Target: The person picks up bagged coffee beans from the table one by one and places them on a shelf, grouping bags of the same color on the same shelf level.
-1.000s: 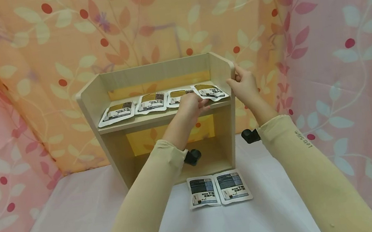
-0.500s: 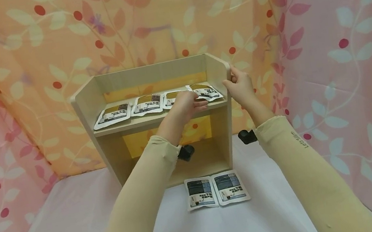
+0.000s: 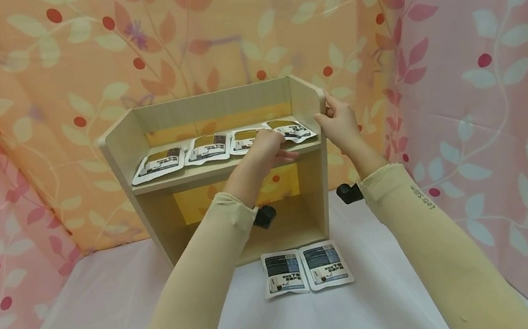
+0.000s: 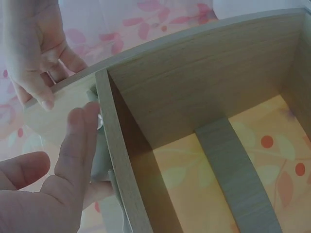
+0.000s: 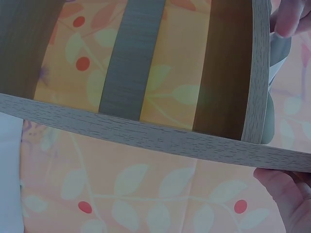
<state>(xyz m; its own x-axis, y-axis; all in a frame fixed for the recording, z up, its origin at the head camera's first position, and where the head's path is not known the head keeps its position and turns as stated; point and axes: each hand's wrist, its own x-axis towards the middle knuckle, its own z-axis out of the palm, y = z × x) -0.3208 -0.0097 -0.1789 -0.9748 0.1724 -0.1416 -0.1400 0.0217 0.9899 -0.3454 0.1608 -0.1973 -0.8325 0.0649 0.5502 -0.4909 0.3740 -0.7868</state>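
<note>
Several white-edged pouches with gold-and-white printed fronts lie in a row on the upper board of a small pale wooden shelf unit [image 3: 204, 176]. My left hand [image 3: 262, 150] reaches to the front of the rightmost pouch [image 3: 291, 129]. In the left wrist view, that hand's straight fingers [image 4: 74, 141] touch the pouch, with the thumb held apart; the head view partly hides this contact. My right hand [image 3: 341, 123] grips the unit's right side panel [image 3: 307, 102] near its top front corner. Its thumb [image 5: 272, 182] shows against the panel edge in the right wrist view.
Two more pouches [image 3: 285, 274] lie side by side on the white-covered table [image 3: 113, 323], before the unit. Beneath the pouch row is an open lower compartment [image 3: 293, 220]. Patterned curtains [image 3: 204, 37] stand behind and at both sides.
The head view has shifted slightly, so the unit appears a little further left. My left fingers have moved slightly at the rightmost pouch. My right hand keeps its grip on the panel.
</note>
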